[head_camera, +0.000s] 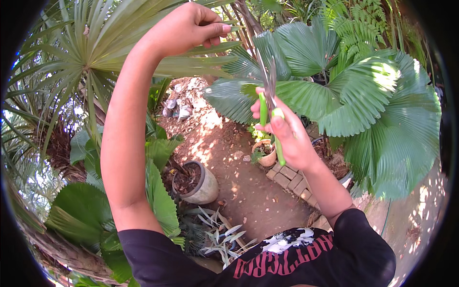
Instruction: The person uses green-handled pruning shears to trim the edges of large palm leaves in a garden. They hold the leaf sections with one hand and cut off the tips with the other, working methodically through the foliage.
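Note:
At the top, my left hand (204, 27) is raised with its fingers closed on the tip of a fan palm leaf (107, 46) that spreads across the upper left. My right hand (287, 132), right of centre, holds garden shears (269, 86) with green handles. The metal blades point up and stand slightly apart, in front of a broad pleated palm leaf (304, 46). My left hand is up and to the left of the blade tips, not touching them.
A round grey pot (204, 186) of soil stands on the dirt ground below. Beyond the shears are a small tan pot (268, 158) and brick edging (296, 183). Large pleated leaves (401, 143) fill the right side. A thick trunk (68, 251) crosses the lower left.

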Demonstrator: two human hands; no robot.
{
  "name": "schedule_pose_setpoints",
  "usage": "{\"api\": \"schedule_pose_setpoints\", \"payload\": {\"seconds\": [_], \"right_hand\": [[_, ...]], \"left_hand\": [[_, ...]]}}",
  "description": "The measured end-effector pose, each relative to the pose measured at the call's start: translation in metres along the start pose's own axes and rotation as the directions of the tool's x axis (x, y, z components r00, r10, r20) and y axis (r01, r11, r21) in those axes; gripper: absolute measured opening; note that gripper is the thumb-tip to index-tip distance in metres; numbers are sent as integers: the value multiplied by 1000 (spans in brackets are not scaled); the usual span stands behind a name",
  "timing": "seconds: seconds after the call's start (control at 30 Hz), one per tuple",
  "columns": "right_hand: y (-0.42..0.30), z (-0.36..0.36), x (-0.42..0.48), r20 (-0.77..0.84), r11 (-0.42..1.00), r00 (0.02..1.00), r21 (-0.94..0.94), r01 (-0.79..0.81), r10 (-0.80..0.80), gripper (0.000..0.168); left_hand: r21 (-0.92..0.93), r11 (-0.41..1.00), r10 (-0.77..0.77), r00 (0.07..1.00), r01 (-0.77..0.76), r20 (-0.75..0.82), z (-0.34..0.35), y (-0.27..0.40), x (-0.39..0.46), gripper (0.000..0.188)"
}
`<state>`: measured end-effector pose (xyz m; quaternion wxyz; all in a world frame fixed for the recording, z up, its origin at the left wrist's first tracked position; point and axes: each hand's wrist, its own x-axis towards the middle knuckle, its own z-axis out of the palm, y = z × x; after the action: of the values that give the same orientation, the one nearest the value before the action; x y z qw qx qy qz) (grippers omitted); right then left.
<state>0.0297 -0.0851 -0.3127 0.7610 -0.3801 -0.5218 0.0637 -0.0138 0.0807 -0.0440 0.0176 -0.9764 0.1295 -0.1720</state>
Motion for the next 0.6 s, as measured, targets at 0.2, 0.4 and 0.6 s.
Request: {"api": "schedule_pose_setpoints", "payload": {"seconds": [0.2, 0.4, 0.6], "right_hand": [[25, 17, 31, -130, 1000, 992, -23, -2, -1, 81], [22, 38, 45, -169, 996, 982, -32, 83, -88, 83], [38, 36, 58, -196, 991, 972, -72, 116, -128, 81]], "left_hand": [[-35, 998, 43, 997, -45, -71, 1, 25, -35, 36], [-93, 994, 51, 989, -64, -139, 13, 27, -50, 36], [-49, 995, 75, 991, -81, -110, 18, 31, -55, 34]]}}
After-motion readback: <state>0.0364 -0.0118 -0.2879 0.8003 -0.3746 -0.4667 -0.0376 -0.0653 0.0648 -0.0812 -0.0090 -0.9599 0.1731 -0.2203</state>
